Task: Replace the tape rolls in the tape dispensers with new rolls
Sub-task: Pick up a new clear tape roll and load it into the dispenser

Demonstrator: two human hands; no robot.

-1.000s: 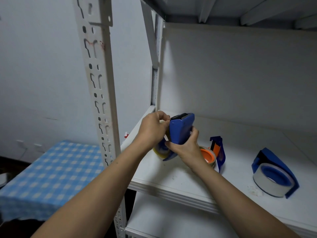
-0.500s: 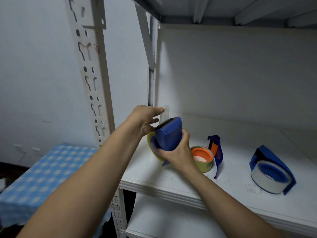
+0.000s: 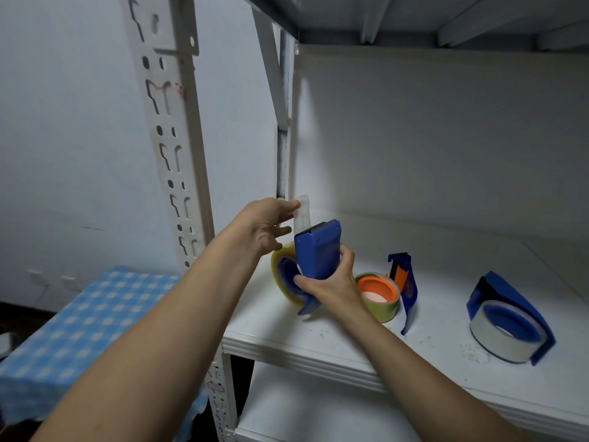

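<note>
head cam | forward, slightly down | close over shelf (image 3: 318, 342) | single view

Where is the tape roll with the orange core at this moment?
In the head view, the orange-core roll lies on the white shelf, just right of the right hand, with a blue dispenser standing at its right.

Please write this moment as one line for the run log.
left hand: pinches tape end above blade | right hand: grips blue dispenser with yellowish roll | shelf: orange-core dispenser, white-roll dispenser lying
</note>
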